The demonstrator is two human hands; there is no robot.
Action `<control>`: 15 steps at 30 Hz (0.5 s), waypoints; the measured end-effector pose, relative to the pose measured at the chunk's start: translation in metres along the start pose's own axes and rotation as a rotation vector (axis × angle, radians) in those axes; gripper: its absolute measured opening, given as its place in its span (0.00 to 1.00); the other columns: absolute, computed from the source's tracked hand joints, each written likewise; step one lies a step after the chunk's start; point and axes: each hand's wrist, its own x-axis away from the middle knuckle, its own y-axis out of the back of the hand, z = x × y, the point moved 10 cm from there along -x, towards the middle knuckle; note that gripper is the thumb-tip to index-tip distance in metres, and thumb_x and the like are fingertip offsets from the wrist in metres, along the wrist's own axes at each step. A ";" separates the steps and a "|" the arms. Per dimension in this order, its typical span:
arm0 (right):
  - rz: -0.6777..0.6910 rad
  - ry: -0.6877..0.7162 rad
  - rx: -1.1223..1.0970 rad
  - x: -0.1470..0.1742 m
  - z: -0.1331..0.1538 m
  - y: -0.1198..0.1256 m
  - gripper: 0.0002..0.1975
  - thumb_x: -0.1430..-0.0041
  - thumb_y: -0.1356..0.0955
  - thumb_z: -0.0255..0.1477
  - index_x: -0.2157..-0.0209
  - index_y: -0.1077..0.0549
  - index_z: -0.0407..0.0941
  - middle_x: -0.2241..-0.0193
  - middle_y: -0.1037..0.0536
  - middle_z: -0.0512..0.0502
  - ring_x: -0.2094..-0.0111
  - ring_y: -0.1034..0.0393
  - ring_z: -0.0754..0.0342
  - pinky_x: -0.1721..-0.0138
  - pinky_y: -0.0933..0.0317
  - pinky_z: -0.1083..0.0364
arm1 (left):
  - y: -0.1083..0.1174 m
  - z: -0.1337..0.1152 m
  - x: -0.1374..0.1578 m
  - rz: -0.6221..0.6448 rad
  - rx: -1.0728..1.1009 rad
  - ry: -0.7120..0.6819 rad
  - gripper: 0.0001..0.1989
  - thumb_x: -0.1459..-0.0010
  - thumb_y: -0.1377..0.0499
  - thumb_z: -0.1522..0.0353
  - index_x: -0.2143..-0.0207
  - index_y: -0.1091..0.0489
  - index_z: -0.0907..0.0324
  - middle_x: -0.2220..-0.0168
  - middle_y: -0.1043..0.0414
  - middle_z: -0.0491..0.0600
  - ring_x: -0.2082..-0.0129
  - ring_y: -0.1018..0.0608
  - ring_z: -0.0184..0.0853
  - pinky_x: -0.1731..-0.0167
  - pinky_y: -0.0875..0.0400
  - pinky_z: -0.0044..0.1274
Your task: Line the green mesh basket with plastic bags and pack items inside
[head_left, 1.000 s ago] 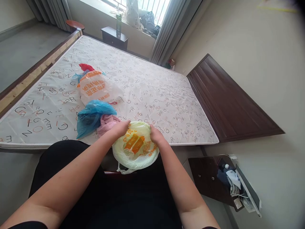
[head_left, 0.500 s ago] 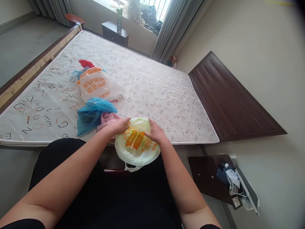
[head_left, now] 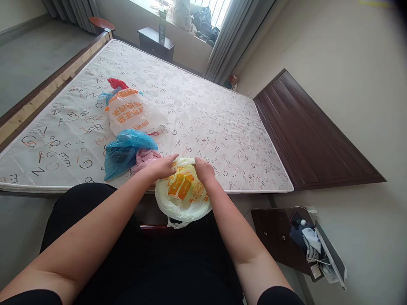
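A pale yellow-green plastic bag (head_left: 183, 209) with orange print is bunched over my lap, in front of the mattress edge. My left hand (head_left: 165, 166) is at its upper left rim, fingers closed on the thin plastic. On the upper right rim, my right hand (head_left: 204, 170) pinches the bag with its fingers curled in. The bag's looped handle hangs at the bottom. Just left of my left hand lie a pink cloth (head_left: 145, 159) and a blue plastic bag (head_left: 124, 152). Whatever is inside the bag cannot be made out.
Farther back on the lettered mattress (head_left: 203, 123) lie a white bag with orange print (head_left: 127, 112) and a red bag (head_left: 117, 83). A dark headboard (head_left: 314, 135) stands right. Clothes (head_left: 310, 237) lie on a nightstand (head_left: 273, 237). A bottle (head_left: 162, 27) stands on the far cabinet (head_left: 152, 42).
My right hand has moved from the bag's right side up to its top rim, its fingers now closed in. The view has shifted slightly.
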 end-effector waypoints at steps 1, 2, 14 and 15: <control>-0.007 0.013 -0.009 0.000 0.002 0.000 0.16 0.23 0.42 0.37 0.44 0.31 0.47 0.52 0.20 0.40 0.54 0.23 0.47 0.54 0.35 0.52 | 0.002 -0.007 0.000 -0.033 -0.014 -0.032 0.39 0.38 0.39 0.62 0.27 0.44 0.55 0.36 0.29 0.58 0.44 0.22 0.47 0.46 0.29 0.31; -0.017 0.031 -0.020 0.001 0.006 0.001 0.17 0.23 0.42 0.38 0.41 0.32 0.47 0.50 0.21 0.39 0.52 0.24 0.47 0.52 0.35 0.52 | 0.005 -0.012 0.000 -0.090 -0.023 -0.043 0.38 0.37 0.40 0.60 0.27 0.45 0.54 0.33 0.33 0.58 0.41 0.24 0.48 0.44 0.30 0.31; -0.005 0.073 0.159 0.006 0.024 -0.015 0.42 0.30 0.39 0.22 0.25 0.60 0.63 0.39 0.35 0.37 0.46 0.35 0.44 0.48 0.35 0.46 | -0.015 -0.003 -0.010 -0.091 -0.177 0.061 0.25 0.34 0.51 0.75 0.37 0.34 0.54 0.50 0.21 0.60 0.54 0.17 0.47 0.56 0.27 0.31; 0.003 0.075 0.158 0.005 0.023 -0.016 0.43 0.30 0.40 0.20 0.25 0.62 0.64 0.40 0.35 0.37 0.47 0.35 0.44 0.49 0.34 0.46 | -0.016 -0.001 -0.010 -0.084 -0.178 0.066 0.25 0.34 0.50 0.75 0.36 0.34 0.54 0.50 0.21 0.60 0.53 0.17 0.47 0.56 0.27 0.31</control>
